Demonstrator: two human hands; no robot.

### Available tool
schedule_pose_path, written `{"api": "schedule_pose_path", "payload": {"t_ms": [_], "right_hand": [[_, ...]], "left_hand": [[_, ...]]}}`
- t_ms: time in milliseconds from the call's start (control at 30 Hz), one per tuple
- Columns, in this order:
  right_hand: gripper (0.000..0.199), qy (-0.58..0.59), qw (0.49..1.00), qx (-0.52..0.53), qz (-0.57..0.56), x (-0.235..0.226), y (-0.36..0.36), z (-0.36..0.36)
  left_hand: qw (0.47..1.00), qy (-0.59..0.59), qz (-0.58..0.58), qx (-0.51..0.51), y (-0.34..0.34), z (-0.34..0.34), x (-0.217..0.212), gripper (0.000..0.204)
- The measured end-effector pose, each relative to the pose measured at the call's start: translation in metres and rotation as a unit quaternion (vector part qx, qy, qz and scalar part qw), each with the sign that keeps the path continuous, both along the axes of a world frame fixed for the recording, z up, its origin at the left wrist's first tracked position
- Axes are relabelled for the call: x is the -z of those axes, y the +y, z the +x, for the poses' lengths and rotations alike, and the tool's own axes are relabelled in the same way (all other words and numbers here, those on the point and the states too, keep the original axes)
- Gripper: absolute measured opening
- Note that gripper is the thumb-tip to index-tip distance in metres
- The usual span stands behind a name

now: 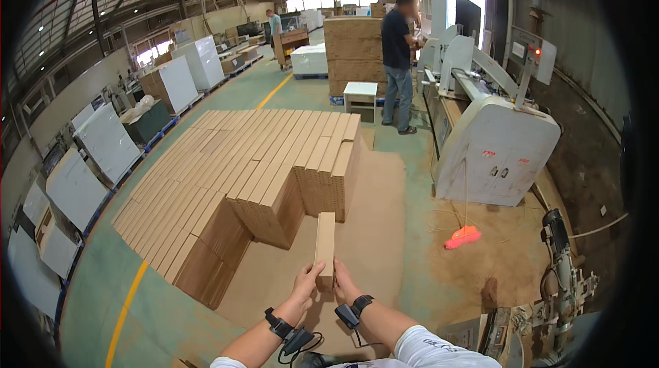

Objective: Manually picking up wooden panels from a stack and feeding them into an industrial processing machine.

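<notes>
Nearest, the white shirt's right sleeve carried dark printed lettering along its side, and a black strapped device sat on each wrist. The left hand and right hand were closed on the near end of a long, tan, rectangular board block, gripping it from its two sides, neither hand clearly nearer to it. The block reached straight ahead from them, its long axis pointing away from the body toward the near right corner of a broad, stepped stack of tan board strips. It ran roughly parallel to the strips along that stack's right edge. Its far end seemed to stop short of the stack, though the steep, curved view left this unsure. Beneath lay a flat brown sheet, its right edge bordering the green floor. Past that edge lay a bright pink-orange mop head. Beyond it, a pale grey machine cabinet bore small red labels on its doors. Farther back, a co-worker in a dark shirt stood beside the machine.
</notes>
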State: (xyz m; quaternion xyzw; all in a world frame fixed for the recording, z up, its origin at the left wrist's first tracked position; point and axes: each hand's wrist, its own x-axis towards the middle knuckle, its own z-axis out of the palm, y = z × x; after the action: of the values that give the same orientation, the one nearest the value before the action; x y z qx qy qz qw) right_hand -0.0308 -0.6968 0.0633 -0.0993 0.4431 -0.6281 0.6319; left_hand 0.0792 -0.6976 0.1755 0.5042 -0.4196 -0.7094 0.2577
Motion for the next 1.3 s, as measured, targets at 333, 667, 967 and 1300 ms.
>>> {"api": "schedule_pose_path", "payload": {"t_ms": [333,667,967,1300], "right_hand": [[0.052,-0.009,0.999,0.020,0.030,0.062,-0.131,0.024],[0.064,0.105,0.990,0.022,0.092,0.074,-0.199,0.006],[0.076,-0.054,0.997,0.047,0.036,0.019,-0.212,0.046],[0.077,-0.025,0.995,0.036,0.090,0.012,-0.224,0.022]], "left_hand": [[0.997,0.050,0.052,-0.021,-0.139,0.017,0.061,0.058],[0.979,0.057,0.092,-0.175,-0.161,0.012,0.080,0.035],[0.922,0.167,0.230,-0.262,-0.169,0.040,0.210,0.051],[0.898,0.237,0.252,-0.270,-0.181,0.012,0.186,0.026]]}}
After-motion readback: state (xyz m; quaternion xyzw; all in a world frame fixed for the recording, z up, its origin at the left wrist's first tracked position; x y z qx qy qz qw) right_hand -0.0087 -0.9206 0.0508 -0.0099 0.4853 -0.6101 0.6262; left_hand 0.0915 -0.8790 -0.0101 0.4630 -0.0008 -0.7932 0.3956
